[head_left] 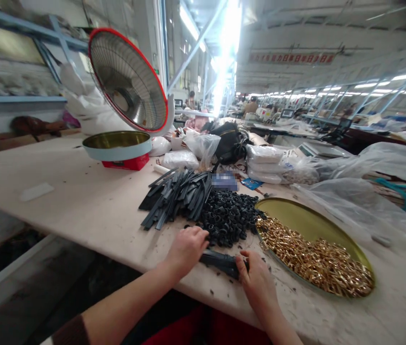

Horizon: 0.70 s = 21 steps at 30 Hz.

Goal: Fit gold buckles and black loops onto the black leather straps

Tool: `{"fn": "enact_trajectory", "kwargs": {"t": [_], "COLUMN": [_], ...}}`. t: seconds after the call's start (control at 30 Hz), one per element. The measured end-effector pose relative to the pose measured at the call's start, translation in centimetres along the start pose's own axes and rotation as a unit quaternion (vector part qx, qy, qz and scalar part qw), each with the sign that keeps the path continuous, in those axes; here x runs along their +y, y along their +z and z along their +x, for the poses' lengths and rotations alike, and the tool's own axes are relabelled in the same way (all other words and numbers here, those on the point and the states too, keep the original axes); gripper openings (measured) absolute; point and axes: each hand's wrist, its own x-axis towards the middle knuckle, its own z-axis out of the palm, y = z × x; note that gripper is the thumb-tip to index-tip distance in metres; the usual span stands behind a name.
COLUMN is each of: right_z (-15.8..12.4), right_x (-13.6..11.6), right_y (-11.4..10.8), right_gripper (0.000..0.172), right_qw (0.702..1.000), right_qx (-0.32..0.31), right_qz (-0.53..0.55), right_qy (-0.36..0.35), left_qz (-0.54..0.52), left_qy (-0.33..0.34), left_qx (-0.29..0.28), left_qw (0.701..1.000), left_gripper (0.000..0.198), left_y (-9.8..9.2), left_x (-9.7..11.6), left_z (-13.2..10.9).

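Note:
My left hand (189,250) is closed near the table's front edge, its fingers at the left end of a short bundle of dark strips (220,261). At the bundle's right end, my right hand (256,277) is closed with thumb and fingers around it. Just beyond my hands lies a heap of small black loops (226,215). Behind and left of it is a pile of long dark flat strips (177,194). To the right, a round gold-coloured tray (299,215) holds many small shiny gold metal pieces (318,261).
A red-rimmed dish heater (129,79) stands at the back left, by a round tin (116,146) on a red box (126,162). Clear plastic bags (203,146), white packets (264,163) and a black bag (229,142) crowd the back. Plastic sheeting (357,206) lies right.

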Motion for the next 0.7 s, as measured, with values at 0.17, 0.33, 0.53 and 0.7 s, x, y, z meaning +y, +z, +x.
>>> {"fn": "enact_trajectory", "kwargs": {"t": [0.17,0.33,0.53,0.7], "right_z": [-0.5,-1.0,-1.6,-1.3], "right_x": [1.3,0.3,-4.9,-6.9], "right_y": [0.9,-0.6,-2.4,-2.6], "right_gripper": [0.036,0.039,0.039,0.032], "right_qw": [0.999,0.994,0.981,0.915], "right_qx": [0.001,0.082,-0.019,-0.045], "right_qz": [-0.03,-0.012,0.193,0.387], "right_qy": [-0.043,-0.07,-0.005,0.106], "left_qz": [-0.009,-0.115,-0.11,0.011], "left_qy": [-0.195,-0.233,-0.079,0.022], "left_qx": [0.115,0.077,-0.01,-0.067], "left_qw": [0.974,0.962,0.991,0.997], "left_gripper": [0.023,0.021,0.008,0.013], "left_y": [-5.5,-5.6,-2.4,-1.5], "left_x": [-6.4,-5.8,0.9,2.0], "left_z": [0.6,-2.1,-8.8,-9.5]}}
